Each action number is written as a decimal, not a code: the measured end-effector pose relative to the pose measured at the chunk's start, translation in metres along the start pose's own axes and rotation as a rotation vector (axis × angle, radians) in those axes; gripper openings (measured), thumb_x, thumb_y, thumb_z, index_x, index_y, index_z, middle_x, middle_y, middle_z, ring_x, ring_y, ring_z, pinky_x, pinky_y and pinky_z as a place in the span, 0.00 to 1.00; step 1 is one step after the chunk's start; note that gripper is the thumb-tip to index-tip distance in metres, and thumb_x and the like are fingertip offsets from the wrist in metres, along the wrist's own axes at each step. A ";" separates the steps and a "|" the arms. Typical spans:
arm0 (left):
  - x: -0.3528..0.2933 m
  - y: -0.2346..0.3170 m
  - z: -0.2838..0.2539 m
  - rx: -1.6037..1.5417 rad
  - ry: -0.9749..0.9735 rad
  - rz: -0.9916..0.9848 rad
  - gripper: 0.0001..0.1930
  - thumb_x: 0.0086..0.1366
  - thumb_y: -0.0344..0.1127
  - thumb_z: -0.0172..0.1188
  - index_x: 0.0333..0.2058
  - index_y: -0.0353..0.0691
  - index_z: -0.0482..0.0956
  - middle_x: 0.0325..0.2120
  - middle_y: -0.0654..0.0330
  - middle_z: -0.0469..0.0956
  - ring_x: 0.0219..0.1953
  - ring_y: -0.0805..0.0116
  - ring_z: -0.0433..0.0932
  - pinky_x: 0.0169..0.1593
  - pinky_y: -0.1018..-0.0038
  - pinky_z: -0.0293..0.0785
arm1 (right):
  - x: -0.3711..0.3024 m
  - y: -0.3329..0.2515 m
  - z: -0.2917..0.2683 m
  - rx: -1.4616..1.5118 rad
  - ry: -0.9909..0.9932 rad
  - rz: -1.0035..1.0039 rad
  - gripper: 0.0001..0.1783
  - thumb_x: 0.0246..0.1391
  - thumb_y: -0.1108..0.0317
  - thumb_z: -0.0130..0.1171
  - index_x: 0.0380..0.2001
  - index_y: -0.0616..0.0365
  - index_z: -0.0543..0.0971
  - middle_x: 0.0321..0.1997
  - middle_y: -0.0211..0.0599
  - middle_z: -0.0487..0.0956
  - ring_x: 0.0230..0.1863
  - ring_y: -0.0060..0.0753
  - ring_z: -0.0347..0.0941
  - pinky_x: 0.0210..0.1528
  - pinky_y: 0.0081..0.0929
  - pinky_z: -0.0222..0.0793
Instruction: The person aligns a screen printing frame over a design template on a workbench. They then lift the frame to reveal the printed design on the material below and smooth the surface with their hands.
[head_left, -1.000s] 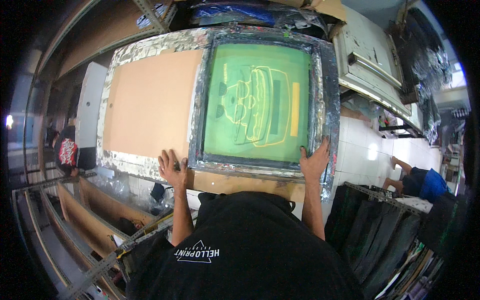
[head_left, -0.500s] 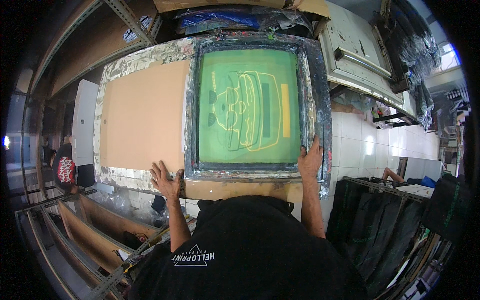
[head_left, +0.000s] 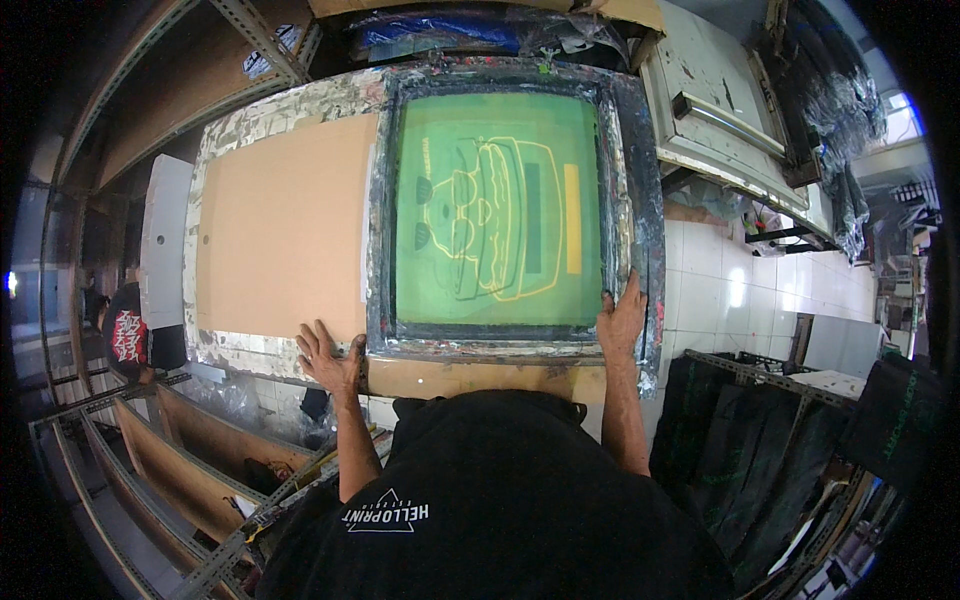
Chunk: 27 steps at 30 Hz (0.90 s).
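Note:
A screen printing frame (head_left: 383,240) with green mesh (head_left: 430,290) lies on the worktable. Yellow and dark line artwork shows in the mesh, with a solid yellow bar at its right. Left of the frame lies a flat tan sheet (head_left: 285,230) on the paint-spotted tabletop. My left hand (head_left: 330,363) rests at the sheet's near right corner, its fingers spread, the thumb next to the frame's near left corner. At the near right of the frame, my right hand (head_left: 621,318) grips the side rail, thumb on the inner side and fingers along the outer side.
Behind the table is a shelf with blue plastic wrapping (head_left: 440,35). A worn white cabinet (head_left: 705,90) stands at the far right, above a tiled floor (head_left: 710,290). Wooden shelves (head_left: 190,470) are at the near left, dark panels (head_left: 720,430) at the near right.

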<state>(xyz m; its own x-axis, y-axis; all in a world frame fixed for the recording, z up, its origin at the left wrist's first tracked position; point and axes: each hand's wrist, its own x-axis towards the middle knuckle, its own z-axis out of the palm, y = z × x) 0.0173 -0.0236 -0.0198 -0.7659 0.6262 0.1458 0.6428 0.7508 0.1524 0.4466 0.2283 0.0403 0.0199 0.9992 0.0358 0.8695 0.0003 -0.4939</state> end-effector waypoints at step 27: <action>0.006 -0.023 0.000 0.008 -0.060 -0.067 0.52 0.50 0.74 0.62 0.68 0.48 0.62 0.72 0.51 0.52 0.74 0.49 0.47 0.66 0.38 0.42 | 0.000 0.002 -0.002 0.027 0.000 -0.045 0.42 0.49 0.79 0.61 0.67 0.66 0.56 0.56 0.62 0.71 0.56 0.66 0.65 0.58 0.54 0.61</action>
<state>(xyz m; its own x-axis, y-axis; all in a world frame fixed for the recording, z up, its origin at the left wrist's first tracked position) -0.0016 -0.0370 -0.0227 -0.8071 0.5855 0.0763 0.5898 0.7931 0.1521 0.4492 0.2286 0.0406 -0.0189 0.9981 0.0579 0.8562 0.0461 -0.5147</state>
